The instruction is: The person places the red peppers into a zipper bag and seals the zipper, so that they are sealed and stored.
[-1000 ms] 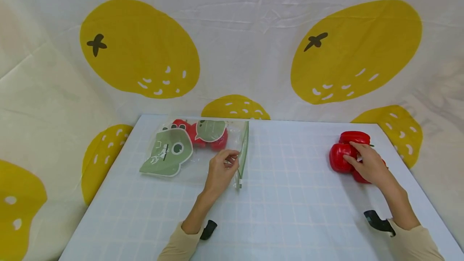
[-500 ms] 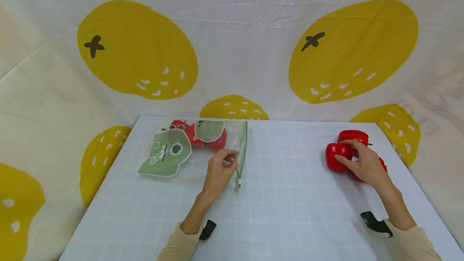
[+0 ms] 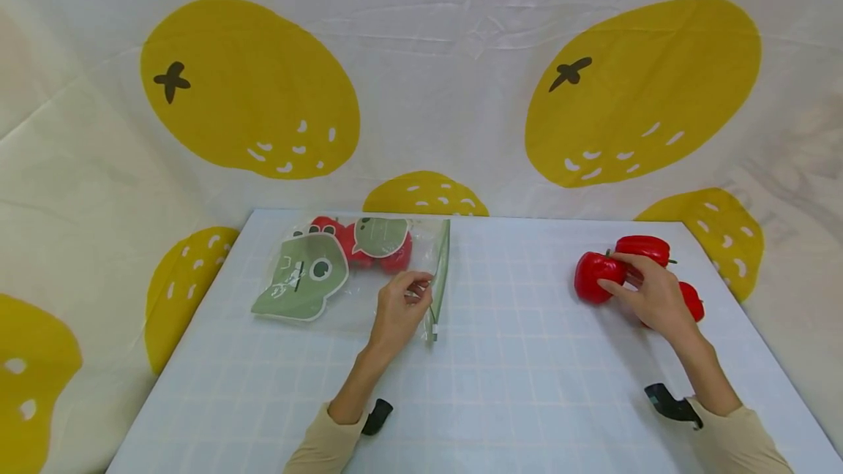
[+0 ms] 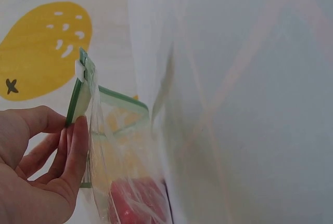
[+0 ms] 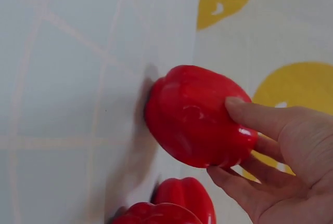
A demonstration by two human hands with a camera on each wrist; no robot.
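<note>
My left hand [image 3: 399,311] pinches the green-edged opening of a clear zip bag [image 3: 309,269] printed with a green cartoon animal. In the left wrist view the thumb and fingers grip the green zip strip [image 4: 74,102], and the bag's mouth gapes. Red peppers [image 3: 397,258] show through the plastic at the bag's far side. On the right, my right hand [image 3: 658,298] grips a red bell pepper [image 5: 195,117] between thumb and fingers, close over the table. Two more red bell peppers lie beside that hand, one behind it [image 3: 643,248] and one partly hidden by it [image 3: 690,302].
A pale blue checked cloth covers the table [image 3: 514,371]. Behind the table hangs a white curtain [image 3: 448,93] with large yellow fruit prints. Black wrist cameras [image 3: 377,417] sit at both cuffs.
My right hand has drawn the bell pepper leftward, away from the other two, and it has turned so its stem shows. The left hand keeps its hold on the bag.
</note>
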